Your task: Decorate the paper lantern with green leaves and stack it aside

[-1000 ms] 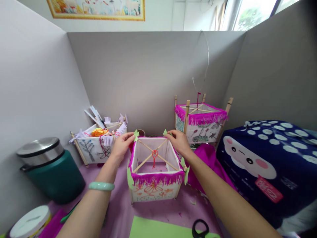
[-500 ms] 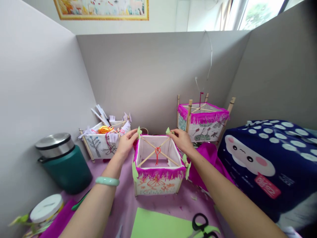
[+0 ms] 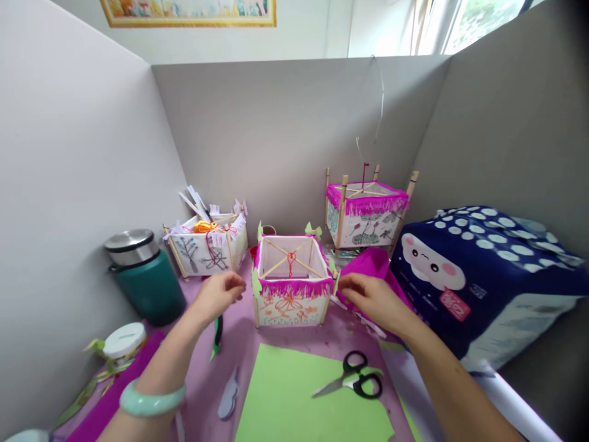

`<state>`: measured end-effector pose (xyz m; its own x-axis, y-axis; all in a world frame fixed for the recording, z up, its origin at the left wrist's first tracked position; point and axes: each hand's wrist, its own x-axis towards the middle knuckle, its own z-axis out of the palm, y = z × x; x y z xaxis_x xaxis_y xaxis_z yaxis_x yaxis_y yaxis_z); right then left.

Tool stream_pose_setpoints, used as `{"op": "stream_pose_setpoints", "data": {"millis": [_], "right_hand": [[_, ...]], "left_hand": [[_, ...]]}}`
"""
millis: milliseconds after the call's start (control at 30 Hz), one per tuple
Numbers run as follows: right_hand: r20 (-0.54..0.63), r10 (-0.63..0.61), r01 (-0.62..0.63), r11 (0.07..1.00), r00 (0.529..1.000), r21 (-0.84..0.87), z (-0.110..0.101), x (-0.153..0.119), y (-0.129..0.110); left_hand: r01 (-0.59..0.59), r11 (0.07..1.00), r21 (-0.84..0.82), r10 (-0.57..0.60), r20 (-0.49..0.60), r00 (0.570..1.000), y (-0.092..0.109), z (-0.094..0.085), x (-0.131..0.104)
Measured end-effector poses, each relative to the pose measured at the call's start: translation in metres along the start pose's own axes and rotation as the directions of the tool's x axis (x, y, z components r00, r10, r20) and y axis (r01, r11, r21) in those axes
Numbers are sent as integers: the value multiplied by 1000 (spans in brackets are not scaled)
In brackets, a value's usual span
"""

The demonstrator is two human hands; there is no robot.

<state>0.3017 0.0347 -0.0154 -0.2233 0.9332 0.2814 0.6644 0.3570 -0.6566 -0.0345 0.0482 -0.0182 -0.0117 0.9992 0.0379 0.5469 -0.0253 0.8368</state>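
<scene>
A square paper lantern point(image 3: 292, 307) with thin stick supports stands at the middle of the purple surface. Magenta fringe point(image 3: 294, 287) runs along its top edge, and an orange drawing decorates its front. Crossed sticks span the open top, an orange-red cord point(image 3: 291, 264) tied where they meet. Green paper leaves point(image 3: 313, 231) sit at its corners. To the left, apart from the lantern, my left hand point(image 3: 219, 294) is loosely curled with nothing visible in it. My right hand point(image 3: 372, 298) hovers by the front right corner, fingers bent and slightly apart; contact there is unclear.
Black-handled scissors point(image 3: 354, 377) lie on green paper point(image 3: 285, 393) in front. A lilac paper cutout point(image 3: 229, 396) is beside it. Behind stand two more lanterns, left point(image 3: 209, 248) and right point(image 3: 368, 224). A teal flask point(image 3: 150, 282) and a blue package point(image 3: 478, 288) flank the workspace.
Both hands have left the lantern's rear corners and drawn back toward me, the left one outward, the right one to the front right corner. The view has shifted, showing more table.
</scene>
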Motion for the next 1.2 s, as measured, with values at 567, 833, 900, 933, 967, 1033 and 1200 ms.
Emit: {"op": "stream_pose_setpoints", "data": {"millis": [567,833,900,933,967,1033,1200], "right_hand": [[-157,-99,87,993,983,-79,79,-23,6],[-290,-299,298,953,909,-47,77,-18,-18],[-288,-366,353,931,885,-96,80,-18,-30],[-289,-399,379,917,870,-124,82,-19,-36],[-290,-433,404,901,854,-155,85,-20,-42],[-282,-502,451,863,818,-229,90,-23,-55],[-242,-643,519,744,726,-421,99,-30,-77]], "left_hand": [[-160,926,341,221,-149,964,-23,39,-39],[-174,964,202,227,-278,933,-34,30,-35],[-129,981,142,167,-305,938,-39,26,-34],[-100,989,111,131,-319,939,-41,25,-33],[-70,994,81,94,-335,938,-43,23,-33],[-27,1000,8,28,-356,934,-46,21,-32],[11,986,-169,-68,-333,940,-60,21,-24]]}}
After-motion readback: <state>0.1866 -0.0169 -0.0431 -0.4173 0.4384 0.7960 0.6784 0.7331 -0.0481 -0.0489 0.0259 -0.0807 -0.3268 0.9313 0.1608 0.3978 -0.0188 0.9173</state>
